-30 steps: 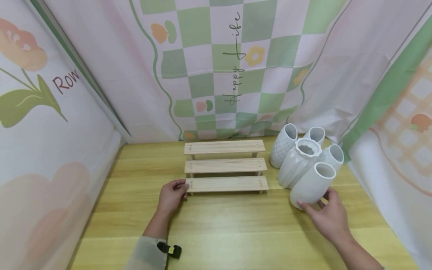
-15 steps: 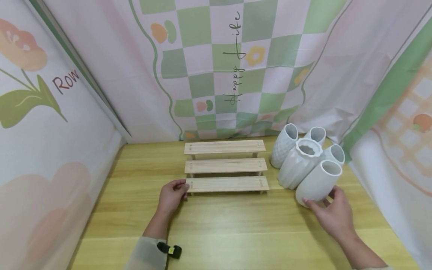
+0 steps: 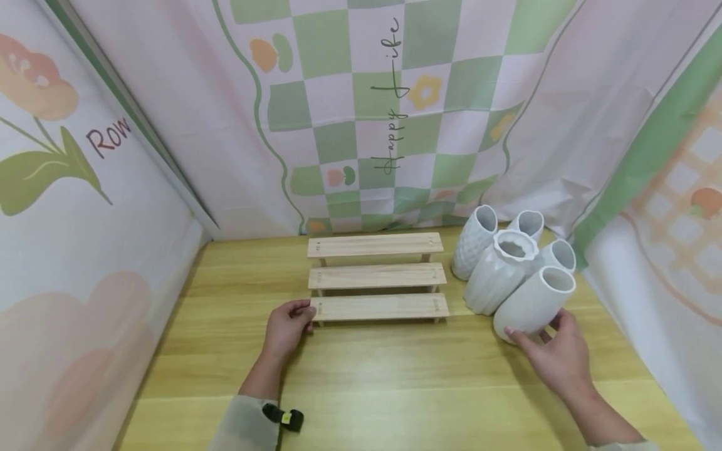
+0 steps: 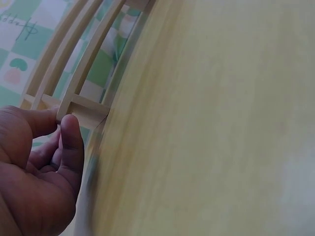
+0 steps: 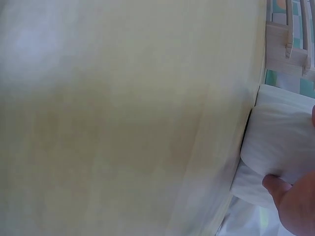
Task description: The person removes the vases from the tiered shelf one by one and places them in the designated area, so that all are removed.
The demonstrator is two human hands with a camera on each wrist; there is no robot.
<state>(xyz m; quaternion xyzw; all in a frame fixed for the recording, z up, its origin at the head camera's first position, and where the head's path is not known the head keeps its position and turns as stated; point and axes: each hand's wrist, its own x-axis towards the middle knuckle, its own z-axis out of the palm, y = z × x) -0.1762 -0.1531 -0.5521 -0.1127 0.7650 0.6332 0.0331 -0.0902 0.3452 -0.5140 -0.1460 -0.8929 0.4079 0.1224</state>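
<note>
My left hand (image 3: 286,327) pinches the left end of the lowest board of a three-tier wooden stand (image 3: 380,307). In the left wrist view, thumb and fingers meet at that board's end, by the stand's side frame (image 4: 88,105). Over on the right, my right hand (image 3: 558,360) holds a smooth white vase (image 3: 530,310) low on its body, the thumb in front and the fingers behind it. The vase stands at the front of a cluster, right beside a fluted white vase (image 3: 496,282) with a scalloped rim. The right wrist view shows the thumb against the smooth vase's lower side (image 5: 275,140).
Behind the held vase are a diamond-textured white vase (image 3: 470,254), another white vase (image 3: 527,224) and one more (image 3: 561,255) at the right. Printed curtains (image 3: 378,138) border the wooden table (image 3: 361,388) at the back and both sides.
My right hand has moved the smooth vase slightly right and back, closer to the vase at the right. The left hand stays in place on the stand.
</note>
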